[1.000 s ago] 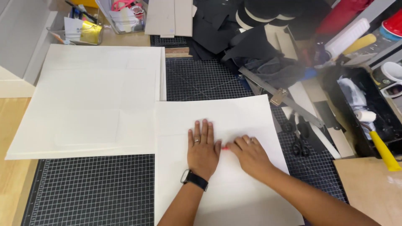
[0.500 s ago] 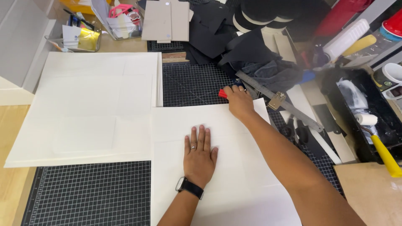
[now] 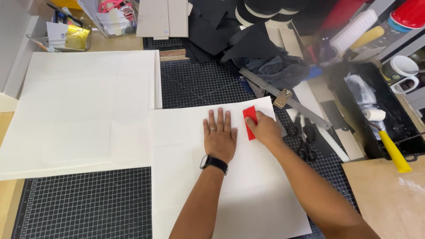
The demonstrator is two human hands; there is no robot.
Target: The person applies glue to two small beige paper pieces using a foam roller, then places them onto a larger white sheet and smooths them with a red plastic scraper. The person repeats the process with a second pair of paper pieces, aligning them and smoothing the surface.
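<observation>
While the left hand point(image 3: 220, 137) lies flat, fingers spread, pinning the white sheet point(image 3: 221, 177) so it can't slide, the right hand point(image 3: 264, 129) grips a small red scraper point(image 3: 250, 122) pressed onto the sheet near its far edge, just beside the left fingertips. The sheet sits on the gridded cutting mat point(image 3: 84, 203), overlapping the near right corner of a bigger white sheet point(image 3: 79, 110). Steel ruler point(image 3: 283, 95) and black scissors point(image 3: 305, 141) lie off toward the mat's right edge, out of the way.
</observation>
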